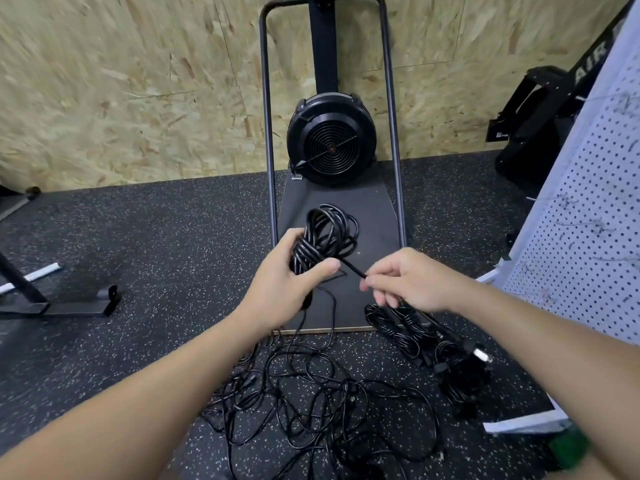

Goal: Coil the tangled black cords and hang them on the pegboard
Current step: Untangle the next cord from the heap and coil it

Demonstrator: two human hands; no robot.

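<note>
- My left hand is gripping a coiled black cord, fingers curled round it
- My right hand is pinching that cord's loose end
- Tangled cords are lying on the speckled rubber floor
- A white pegboard is standing at right
- A black fan machine is sitting against the chipboard wall
</note>
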